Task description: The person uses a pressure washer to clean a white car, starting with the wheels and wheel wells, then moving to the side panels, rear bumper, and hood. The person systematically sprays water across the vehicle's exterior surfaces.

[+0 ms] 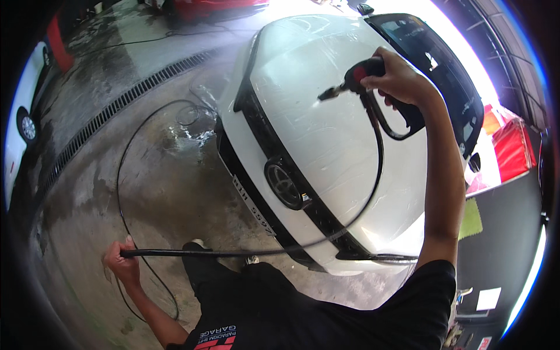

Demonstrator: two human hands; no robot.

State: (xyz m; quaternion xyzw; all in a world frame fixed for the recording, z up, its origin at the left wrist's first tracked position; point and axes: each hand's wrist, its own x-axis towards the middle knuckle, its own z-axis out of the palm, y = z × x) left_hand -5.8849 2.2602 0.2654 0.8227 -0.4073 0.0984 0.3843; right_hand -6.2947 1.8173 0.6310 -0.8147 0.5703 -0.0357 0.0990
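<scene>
My right hand (405, 80) is wrapped round the grip of a black pressure washer gun (363, 74) with a red patch on its side. The gun is raised over the wet bonnet of a white car (303, 64), its nozzle pointing left and slightly down, with a small bright spot at the tip. A black hose (210, 253) hangs from the gun, curves across the car's front and runs to my left hand (123, 265). That hand is closed on the hose, low at the left. Past it, the thinner line loops over the floor.
A long floor drain grate (131, 90) curves across the wet concrete at left. Another white car (26, 122) stands at the far left, and a red car (216, 7) at the back. Red covering (513, 146) and a dark wall (496, 233) lie to the right.
</scene>
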